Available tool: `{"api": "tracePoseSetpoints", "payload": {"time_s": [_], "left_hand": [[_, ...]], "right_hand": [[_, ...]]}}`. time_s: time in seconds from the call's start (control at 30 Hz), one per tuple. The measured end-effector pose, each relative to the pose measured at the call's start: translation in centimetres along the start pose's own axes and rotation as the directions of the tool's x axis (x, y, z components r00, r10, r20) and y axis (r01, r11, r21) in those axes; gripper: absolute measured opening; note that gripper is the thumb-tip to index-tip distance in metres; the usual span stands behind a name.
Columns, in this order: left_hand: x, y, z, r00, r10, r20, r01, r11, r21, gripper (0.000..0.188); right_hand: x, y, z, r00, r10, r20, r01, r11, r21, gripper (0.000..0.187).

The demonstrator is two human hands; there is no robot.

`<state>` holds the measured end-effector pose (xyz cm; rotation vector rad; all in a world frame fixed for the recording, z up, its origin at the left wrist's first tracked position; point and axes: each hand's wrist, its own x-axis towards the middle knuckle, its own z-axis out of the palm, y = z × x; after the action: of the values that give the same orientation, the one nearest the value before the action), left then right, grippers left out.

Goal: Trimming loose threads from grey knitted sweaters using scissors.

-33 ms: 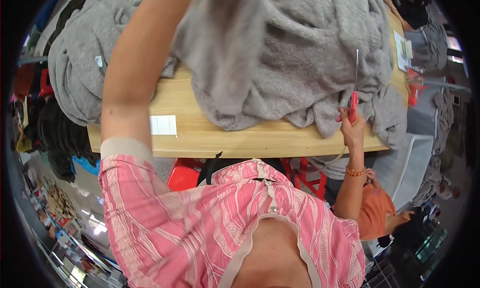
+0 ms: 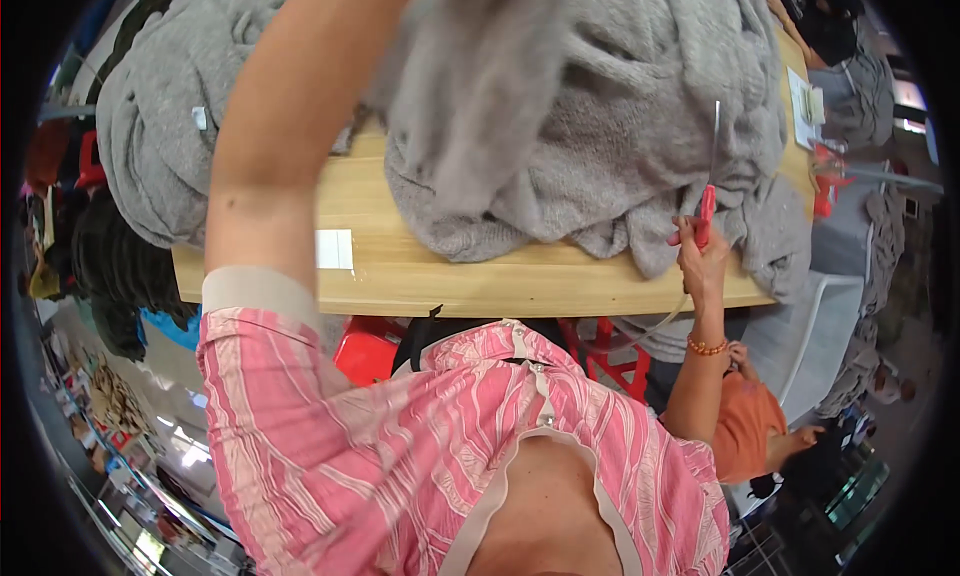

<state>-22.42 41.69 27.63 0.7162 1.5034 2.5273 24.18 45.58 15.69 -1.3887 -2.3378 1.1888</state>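
My right hand is closed round a red air blow gun near the table's front edge. Its thin metal nozzle points away from me, over a heap of grey knitwear. A pale hose runs down from the gun beside my wrist. My left forearm reaches up past the top edge, so that hand is out of sight. Below where it leaves the picture, a grey knitted piece, blurred by motion, hangs in front of the heap.
A second grey knit pile covers the wooden table's left side. White paper lies near the front edge. Red stools stand beneath. At right are a pale plastic bin, a person in an orange top and another at the far corner.
My left arm has shifted a little to the right, and the hanging knitted piece has swung right with it. My right hand and the air blow gun stay almost in place.
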Motion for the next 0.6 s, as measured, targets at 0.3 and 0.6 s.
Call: {"api": "tracePoseSetpoints", "payload": {"time_s": [0.3,0.6], "left_hand": [[-14.2,-6.8,-13.0,0.956,0.055,0.288,-0.217,0.794,0.568,0.041],[-26.9,-10.8,-14.4,0.528,-0.837,0.144,0.849,0.517,-0.105,0.043]], "right_hand": [[-1.5,0.8,-1.4,0.995,0.094,-0.021,-0.096,0.980,-0.173,0.022],[-2.7,-7.4,4.6,0.939,-0.294,0.180,0.342,0.731,-0.591,0.020]]}}
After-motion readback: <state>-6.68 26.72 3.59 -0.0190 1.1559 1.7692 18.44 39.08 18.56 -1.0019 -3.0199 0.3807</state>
